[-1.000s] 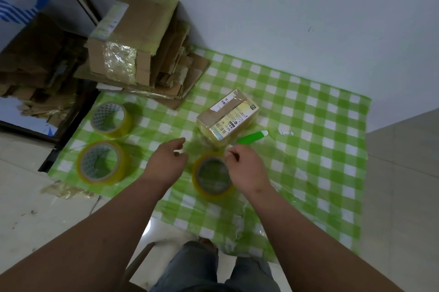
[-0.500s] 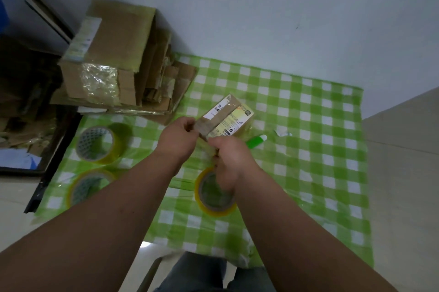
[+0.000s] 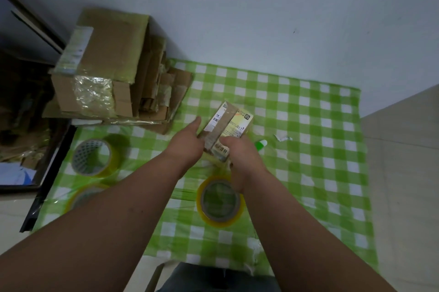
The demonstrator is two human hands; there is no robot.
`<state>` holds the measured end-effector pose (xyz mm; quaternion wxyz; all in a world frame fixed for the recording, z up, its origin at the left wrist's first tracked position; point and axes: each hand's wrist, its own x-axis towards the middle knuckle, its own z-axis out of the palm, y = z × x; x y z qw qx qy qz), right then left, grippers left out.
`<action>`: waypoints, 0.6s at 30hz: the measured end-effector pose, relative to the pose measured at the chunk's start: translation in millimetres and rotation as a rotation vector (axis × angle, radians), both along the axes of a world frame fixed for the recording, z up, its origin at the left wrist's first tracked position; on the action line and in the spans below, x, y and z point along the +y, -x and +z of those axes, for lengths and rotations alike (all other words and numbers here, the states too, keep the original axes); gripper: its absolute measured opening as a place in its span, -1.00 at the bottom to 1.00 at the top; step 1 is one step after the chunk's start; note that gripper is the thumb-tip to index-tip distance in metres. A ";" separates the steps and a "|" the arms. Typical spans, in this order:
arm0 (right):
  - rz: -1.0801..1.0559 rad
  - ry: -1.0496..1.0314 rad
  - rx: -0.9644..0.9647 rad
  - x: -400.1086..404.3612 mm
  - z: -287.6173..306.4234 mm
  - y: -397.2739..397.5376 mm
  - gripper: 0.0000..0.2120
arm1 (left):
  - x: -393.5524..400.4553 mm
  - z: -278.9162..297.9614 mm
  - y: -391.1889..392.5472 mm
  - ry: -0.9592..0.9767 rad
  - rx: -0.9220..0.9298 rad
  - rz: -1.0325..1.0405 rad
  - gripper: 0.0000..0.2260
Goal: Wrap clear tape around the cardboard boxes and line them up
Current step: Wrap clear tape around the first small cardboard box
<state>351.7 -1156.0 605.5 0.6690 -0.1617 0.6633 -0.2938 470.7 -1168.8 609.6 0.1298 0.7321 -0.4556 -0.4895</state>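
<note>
Small box (image 3: 226,130) now lifted, tilted; L hand (image 3: 187,143) fingers flat against it, R hand (image 3: 240,156) gripping.

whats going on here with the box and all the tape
A person kneeling or sitting at a green checked cloth is handling a small labelled cardboard box. The left hand rests against its left side with fingers straight, while the right hand grips its near end. A tape roll lies flat just below the hands, two more rolls lie to the left, and a larger taped box sits on flattened cardboard behind them.
</note>
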 end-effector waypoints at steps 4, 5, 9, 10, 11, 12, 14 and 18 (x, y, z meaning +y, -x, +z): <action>0.076 0.028 -0.030 -5.1 7.5 11.1 -0.65 | -7.1 -3.1 3.5 -0.050 0.072 0.055 -0.57; 0.098 0.019 -0.010 -7.4 10.7 18.0 -0.68 | -12.2 -1.9 2.9 -0.066 0.042 0.047 -0.57; 0.124 0.073 0.126 -22.9 3.2 37.9 -0.35 | -30.7 7.7 13.4 -0.068 0.083 0.023 -0.30; 0.155 0.114 0.155 -27.4 -0.7 37.7 -0.33 | -34.0 9.8 18.9 -0.077 0.117 0.000 -0.34; 0.198 0.149 0.192 -31.2 -4.0 35.8 -0.34 | -36.8 10.3 24.0 -0.095 0.154 -0.003 -0.41; 0.240 0.179 0.237 -34.1 -5.1 34.6 -0.36 | -39.8 7.5 27.7 -0.105 0.182 0.029 -0.48; 0.273 0.210 0.324 -40.6 -7.6 34.6 -0.45 | -46.2 1.9 32.8 -0.097 0.167 0.152 -0.63; 0.265 0.222 0.384 -53.2 -13.0 37.8 -0.60 | -58.5 -13.6 40.7 -0.062 0.010 0.120 -0.56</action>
